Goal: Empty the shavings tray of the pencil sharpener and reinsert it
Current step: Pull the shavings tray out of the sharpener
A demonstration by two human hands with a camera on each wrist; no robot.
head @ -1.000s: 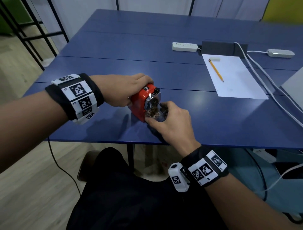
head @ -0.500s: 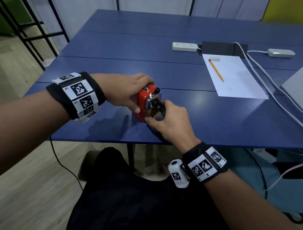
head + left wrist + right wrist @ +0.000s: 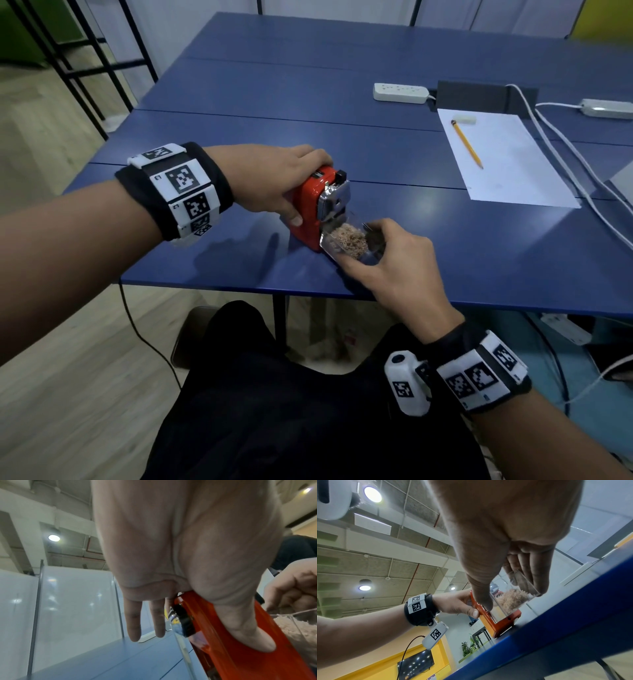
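While the red pencil sharpener is being clamped from above by the left hand near the front edge of the blue table | the clear shavings tray, holding wood shavings and partly drawn out, is being pinched by the right hand | a pencil is being borne by a paper sheet well apart.

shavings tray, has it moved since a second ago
Yes. The shavings tray has slid out of the red sharpener, toward the table's near edge, pinched by the right hand.
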